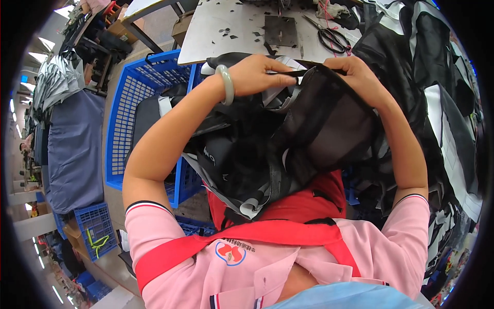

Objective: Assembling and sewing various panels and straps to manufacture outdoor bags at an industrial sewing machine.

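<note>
A black sewn fabric piece with a sheer mesh panel [337,121] hangs over my lap, its folds showing white tape and seam edges. My right hand [355,76] is closed on the top edge of this piece, fingers wrapped over it. To its left, my left hand [260,74], with a pale bangle at the wrist, pinches a dark strip along the same edge. Both hands are just in front of the white worktable [226,15]. The fingertips of both hands are partly hidden by fabric. A red apron [309,203] lies beneath the bundle.
Black-handled scissors [334,40] and a dark square plate [280,31] lie on the table among small black scraps. On the left stands a blue plastic crate [123,105] holding dark fabric. Black and white cut pieces [437,113] are heaped along my right side.
</note>
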A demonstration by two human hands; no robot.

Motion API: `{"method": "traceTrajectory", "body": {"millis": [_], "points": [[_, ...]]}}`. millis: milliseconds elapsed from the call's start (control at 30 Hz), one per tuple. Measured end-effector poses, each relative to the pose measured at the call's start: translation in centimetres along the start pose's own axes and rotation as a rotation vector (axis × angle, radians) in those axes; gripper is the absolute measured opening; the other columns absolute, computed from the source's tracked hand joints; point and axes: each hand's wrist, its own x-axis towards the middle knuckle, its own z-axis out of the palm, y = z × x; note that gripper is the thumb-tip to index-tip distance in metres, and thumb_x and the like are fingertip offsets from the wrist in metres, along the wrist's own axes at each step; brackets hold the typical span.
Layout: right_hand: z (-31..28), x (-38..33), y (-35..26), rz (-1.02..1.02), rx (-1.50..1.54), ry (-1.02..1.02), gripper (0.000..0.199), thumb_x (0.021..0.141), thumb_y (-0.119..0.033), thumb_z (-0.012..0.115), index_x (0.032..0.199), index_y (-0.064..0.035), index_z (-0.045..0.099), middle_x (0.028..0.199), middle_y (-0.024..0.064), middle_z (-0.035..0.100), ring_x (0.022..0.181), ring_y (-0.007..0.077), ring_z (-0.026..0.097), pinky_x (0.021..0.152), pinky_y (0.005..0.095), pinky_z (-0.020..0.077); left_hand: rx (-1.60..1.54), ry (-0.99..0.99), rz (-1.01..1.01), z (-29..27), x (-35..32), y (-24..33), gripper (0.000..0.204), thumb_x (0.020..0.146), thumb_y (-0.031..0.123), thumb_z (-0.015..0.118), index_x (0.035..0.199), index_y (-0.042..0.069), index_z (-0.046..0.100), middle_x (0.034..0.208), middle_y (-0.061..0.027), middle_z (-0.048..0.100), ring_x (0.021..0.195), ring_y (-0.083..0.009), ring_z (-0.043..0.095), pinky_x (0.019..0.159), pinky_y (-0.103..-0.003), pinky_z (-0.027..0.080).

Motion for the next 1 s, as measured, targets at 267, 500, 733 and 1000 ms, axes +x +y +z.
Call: {"method": "traceTrajectory", "body": {"millis": [267, 500, 733, 1000], "points": [[-2.2, -0.2, -3.4, -0.068, -0.186, 0.057, 0.021, 0.080, -0.015, 0.069, 0.090, 0.0024, 0.062, 0.073, -0.0001, 0.056, 0.073, 0.0048, 0.050, 0.067, 0.0229, 0.0429, 0.069, 0.219, 0.068, -2.9, 0.7, 7.3, 0.017, 0.084, 0.013, 0.063, 0.091, -0.002, 0.068, 0.075, -0.0148, 0.067, 0.067, -0.0166, 0.062, 0.066, -0.029, 0.048], [-3.7, 4.3, -0.5, -0.034, -0.083, 0.080, 0.019, 0.083, -0.013, 0.065, 0.093, 0.0040, 0.065, 0.079, -0.0009, 0.063, 0.073, 0.0034, 0.054, 0.069, 0.0211, 0.0454, 0.095, 0.273, -0.079, -4.3, 3.9, 3.9, 0.022, 0.083, 0.015, 0.065, 0.095, -0.003, 0.069, 0.078, -0.0116, 0.069, 0.070, -0.0120, 0.060, 0.069, -0.028, 0.048], [-4.4, 7.0, 3.5, -0.050, 0.034, 0.068, 0.015, 0.086, -0.010, 0.063, 0.091, 0.0037, 0.064, 0.080, -0.0041, 0.060, 0.076, 0.0024, 0.053, 0.070, 0.0198, 0.0446, 0.024, 0.129, -0.185, -5.2, 5.4, 1.0, 0.026, 0.081, 0.017, 0.069, 0.100, -0.002, 0.070, 0.082, -0.0095, 0.070, 0.078, -0.0126, 0.062, 0.077, -0.027, 0.048], [-5.5, 9.5, 2.2, 0.094, -0.293, 0.001, 0.037, 0.085, -0.032, 0.062, 0.101, 0.0007, 0.067, 0.081, 0.0063, 0.067, 0.077, 0.0099, 0.060, 0.073, 0.0273, 0.0473, 0.070, 0.297, -0.146, -5.0, 7.4, -0.8, 0.026, 0.082, 0.021, 0.067, 0.097, 0.001, 0.071, 0.084, -0.0139, 0.071, 0.074, -0.0206, 0.064, 0.074, -0.032, 0.049]]}}
